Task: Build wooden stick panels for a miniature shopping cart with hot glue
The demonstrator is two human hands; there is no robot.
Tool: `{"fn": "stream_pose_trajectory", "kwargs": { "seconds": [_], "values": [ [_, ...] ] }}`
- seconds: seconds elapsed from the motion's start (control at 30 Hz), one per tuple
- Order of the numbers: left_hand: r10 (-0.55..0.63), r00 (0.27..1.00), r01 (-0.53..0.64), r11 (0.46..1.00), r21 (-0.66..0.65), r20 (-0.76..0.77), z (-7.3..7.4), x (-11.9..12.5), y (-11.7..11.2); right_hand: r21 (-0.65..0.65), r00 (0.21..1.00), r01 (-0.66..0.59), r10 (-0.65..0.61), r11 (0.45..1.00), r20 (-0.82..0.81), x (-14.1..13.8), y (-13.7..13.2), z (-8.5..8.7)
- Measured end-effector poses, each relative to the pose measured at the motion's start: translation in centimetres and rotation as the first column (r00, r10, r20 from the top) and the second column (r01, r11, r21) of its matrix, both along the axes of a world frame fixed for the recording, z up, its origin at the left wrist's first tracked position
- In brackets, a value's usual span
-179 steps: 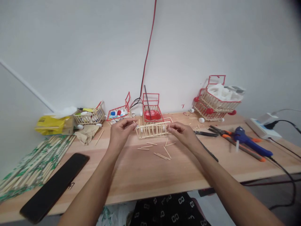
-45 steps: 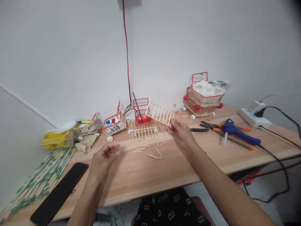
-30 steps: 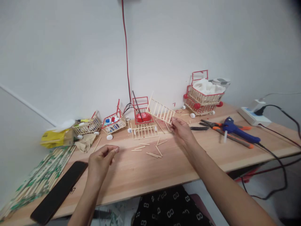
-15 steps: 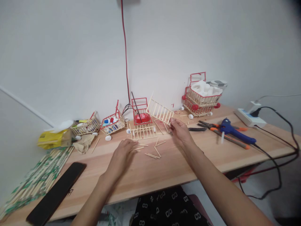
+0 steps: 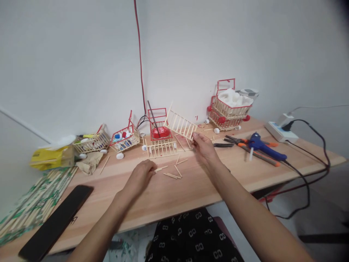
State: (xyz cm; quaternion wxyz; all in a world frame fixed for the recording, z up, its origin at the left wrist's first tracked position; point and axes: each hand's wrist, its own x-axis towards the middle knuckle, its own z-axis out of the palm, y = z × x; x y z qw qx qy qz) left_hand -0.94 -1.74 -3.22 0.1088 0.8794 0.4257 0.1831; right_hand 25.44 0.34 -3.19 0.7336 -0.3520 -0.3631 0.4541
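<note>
My right hand (image 5: 204, 149) pinches the lower corner of a ladder-like panel of wooden sticks (image 5: 180, 124) and holds it tilted above the desk. Below it a partly built stick frame (image 5: 162, 148) with small white wheels stands on the wooden desk (image 5: 191, 189). My left hand (image 5: 141, 177) lies palm down on the desk, its fingers curled round the end of a loose wooden stick (image 5: 161, 168). Several more loose sticks (image 5: 174, 173) lie just to the right of it.
At the back stand a red-framed cart holding a red bowl (image 5: 159, 131), two small carts (image 5: 124, 137) (image 5: 91, 141) and stacked carts (image 5: 229, 109). Right: pliers (image 5: 236, 140), blue glue gun (image 5: 263, 146), power strip (image 5: 280, 131). Left: chopstick packets (image 5: 29, 203), black slab (image 5: 54, 222), yellow pack (image 5: 47, 156).
My left hand went from hovering with bent fingers at the left down to the loose sticks and closed on one. My right hand keeps the panel raised. The view drifted right.
</note>
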Motion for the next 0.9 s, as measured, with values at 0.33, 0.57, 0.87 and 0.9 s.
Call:
{"fn": "stream_pose_trajectory", "kwargs": {
  "seconds": [0.33, 0.57, 0.87, 0.9],
  "values": [
    [-0.041, 0.996, 0.037, 0.997, -0.061, -0.074, 1.2, -3.5, -0.4, -0.007, 1.000, -0.007, 0.007, 1.000, 0.000, 0.0, -0.2, 0.1],
    [0.133, 0.991, -0.133, 0.991, -0.005, 0.012, 1.5, -5.6, -0.6, -0.018, 1.000, -0.014, 0.014, 1.000, 0.004, 0.0, -0.2, 0.2],
    [0.041, 0.999, -0.037, 0.994, 0.099, -0.030, -0.2, 1.9, -2.1, -0.019, 0.998, 0.002, -0.001, 1.000, 0.058, 0.0, -0.1, -0.1],
    [0.056, 0.997, -0.051, 0.994, 0.102, -0.048, -0.3, 2.0, -1.9, -0.019, 0.998, 0.002, -0.001, 1.000, 0.061, 0.0, -0.1, -0.1]
  ]
}}
